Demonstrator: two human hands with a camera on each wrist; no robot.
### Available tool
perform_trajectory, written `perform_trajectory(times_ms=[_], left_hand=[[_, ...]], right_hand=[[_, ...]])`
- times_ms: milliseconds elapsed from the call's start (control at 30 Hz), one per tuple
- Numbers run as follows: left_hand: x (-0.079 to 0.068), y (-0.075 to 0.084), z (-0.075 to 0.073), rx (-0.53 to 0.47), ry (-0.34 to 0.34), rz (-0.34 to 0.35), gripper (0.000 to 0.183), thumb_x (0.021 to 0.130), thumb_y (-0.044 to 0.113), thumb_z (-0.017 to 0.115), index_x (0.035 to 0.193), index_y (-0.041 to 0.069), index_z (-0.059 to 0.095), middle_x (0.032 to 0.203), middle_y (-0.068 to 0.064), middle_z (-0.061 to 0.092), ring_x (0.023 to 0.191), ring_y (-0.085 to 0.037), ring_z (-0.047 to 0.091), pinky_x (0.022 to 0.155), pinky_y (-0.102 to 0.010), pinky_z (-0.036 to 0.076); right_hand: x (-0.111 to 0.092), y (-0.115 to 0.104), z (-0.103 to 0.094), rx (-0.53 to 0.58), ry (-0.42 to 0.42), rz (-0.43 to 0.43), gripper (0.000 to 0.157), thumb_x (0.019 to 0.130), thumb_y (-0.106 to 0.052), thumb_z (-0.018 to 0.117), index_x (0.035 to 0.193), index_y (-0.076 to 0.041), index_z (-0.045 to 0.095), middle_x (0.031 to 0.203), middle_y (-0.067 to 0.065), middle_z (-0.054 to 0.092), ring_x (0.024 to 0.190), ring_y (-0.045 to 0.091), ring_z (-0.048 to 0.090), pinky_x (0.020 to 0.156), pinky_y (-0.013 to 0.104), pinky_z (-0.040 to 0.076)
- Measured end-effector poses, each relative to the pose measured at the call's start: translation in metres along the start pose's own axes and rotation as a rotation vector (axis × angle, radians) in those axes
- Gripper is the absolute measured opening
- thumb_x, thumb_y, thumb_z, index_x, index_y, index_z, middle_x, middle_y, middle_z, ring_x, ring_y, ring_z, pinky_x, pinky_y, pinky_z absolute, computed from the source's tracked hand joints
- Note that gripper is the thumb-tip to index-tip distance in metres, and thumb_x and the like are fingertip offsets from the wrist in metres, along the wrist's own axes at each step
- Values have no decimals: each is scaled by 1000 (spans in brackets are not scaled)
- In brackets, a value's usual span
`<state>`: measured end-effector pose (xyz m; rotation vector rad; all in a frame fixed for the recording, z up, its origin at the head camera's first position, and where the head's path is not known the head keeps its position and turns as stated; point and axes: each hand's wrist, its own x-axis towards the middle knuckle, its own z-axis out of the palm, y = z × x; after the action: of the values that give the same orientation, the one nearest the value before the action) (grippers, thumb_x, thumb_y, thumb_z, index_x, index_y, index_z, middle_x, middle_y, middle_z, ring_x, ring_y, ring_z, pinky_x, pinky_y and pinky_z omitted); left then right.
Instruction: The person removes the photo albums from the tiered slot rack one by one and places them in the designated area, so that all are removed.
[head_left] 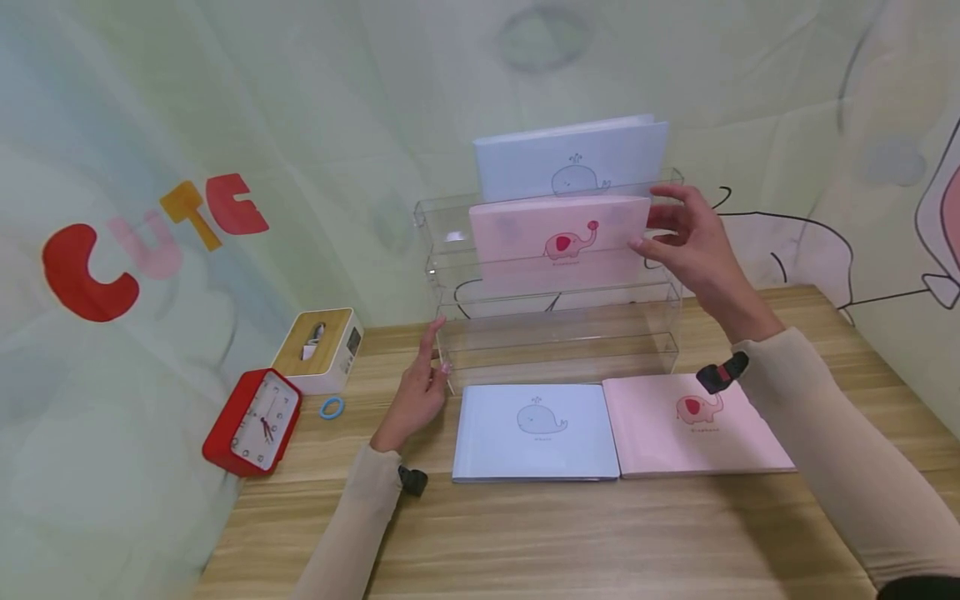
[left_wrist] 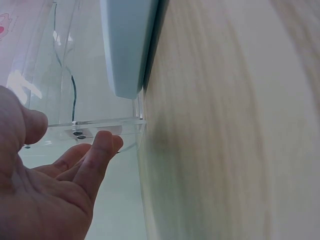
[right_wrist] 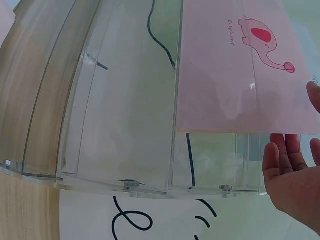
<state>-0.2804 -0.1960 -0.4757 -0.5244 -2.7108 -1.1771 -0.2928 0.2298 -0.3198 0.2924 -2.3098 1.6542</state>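
Observation:
A clear acrylic tiered rack point(head_left: 555, 333) stands on the table. My right hand point(head_left: 693, 246) pinches the right edge of a pink elephant booklet point(head_left: 517, 242) upright in a middle tier, thumb over its front. In the right wrist view, fingertips point(right_wrist: 294, 150) pass behind that booklet's edge. Behind it, a light-blue whale booklet point(head_left: 517, 171) stands in the top tier. My left hand point(head_left: 416, 392) touches the rack's lower left side, index finger stretched upward; the left wrist view shows its fingers point(left_wrist: 97, 155) fairly straight against the clear side panel point(left_wrist: 100, 121).
Before the rack, another blue whale booklet point(head_left: 495, 442) and another pink elephant booklet point(head_left: 645, 442) lie flat side by side. At the left are a red alarm clock point(head_left: 238, 417), a blue ring point(head_left: 332, 407) and a white box with a wooden lid point(head_left: 330, 333). A printed curtain hangs behind.

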Motion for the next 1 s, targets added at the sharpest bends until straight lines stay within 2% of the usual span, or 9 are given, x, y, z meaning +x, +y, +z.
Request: perform_trajectory(times_ms=[267,600,833,1000], left_hand=[[-1,-2,-1,0,-4,-10,75,113,13,47,170,45,10,142,-30,62,130,-42,62,97,-58,55],[-1,2,-2,-18,-16,-17,77,113,11,47,170,45,8,159,-28,51,139,-44,58,102,-61,55],[-1,3,0,-19,-5,-18,77,112,10,48,170,44,10,147,-30,60,134,-44,60,99,-59,56],[-1,3,-1,-20,-9,-21,76,113,12,48,169,45,10,152,-29,57,137,-44,58,101,-60,55]], right_hand=[[9,-4,3,-23,-9,-8,67,101,-25,76,160,-28,43,152,16,60,120,19,63,91,14,54],[20,-10,7,-38,-48,-38,60,101,-26,76,156,-27,51,152,13,62,118,17,66,92,17,56],[28,-12,11,-4,-58,-57,53,100,-25,77,149,-23,59,145,12,65,111,15,67,88,16,57],[33,-11,13,8,-36,-59,45,100,-24,78,143,-22,66,139,7,68,105,14,68,85,17,57]])
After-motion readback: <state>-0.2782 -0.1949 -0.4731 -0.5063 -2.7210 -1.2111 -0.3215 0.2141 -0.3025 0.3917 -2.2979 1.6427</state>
